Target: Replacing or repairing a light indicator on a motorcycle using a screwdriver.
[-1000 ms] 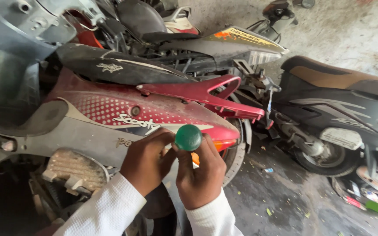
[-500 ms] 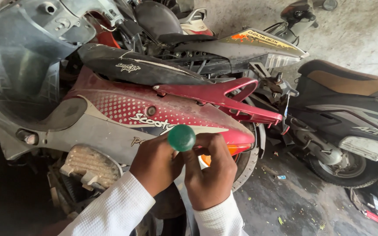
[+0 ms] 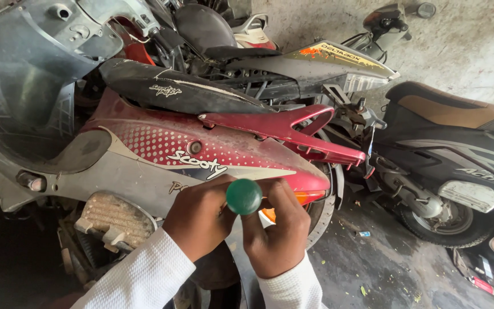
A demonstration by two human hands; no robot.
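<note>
A maroon and grey scooter (image 3: 201,154) filled the left and middle of the view, its dusty black seat (image 3: 172,88) running from the far left toward the centre and its red grab rail (image 3: 293,129) jutting right. Against the earlier pictures it sat a little higher and further right in the view, with more of the grey front panel (image 3: 24,86) showing at far left. A dark scooter (image 3: 458,149) with a brown seat stood at the right, well apart from the hands, with less of its near side in view than before. Behind, at the far side, another machine with a grey and yellow tail panel (image 3: 327,60) lay against the rough wall (image 3: 458,40). The oily floor (image 3: 373,263) showed at the near right.

Both hands met at the near centre, just beside the maroon scooter's orange tail lamp (image 3: 270,214). The left hand (image 3: 198,220), in a white sleeve (image 3: 138,280), was curled closed below a green round-ended tool handle (image 3: 243,196). The right hand (image 3: 275,229) was wrapped shut on that same handle from the right, fingers (image 3: 284,197) folded beside the knob. The grip of both hands looked tight, as it had been a moment earlier; the green knob pointed toward the camera and the tool's working end was hidden behind the hands.
</note>
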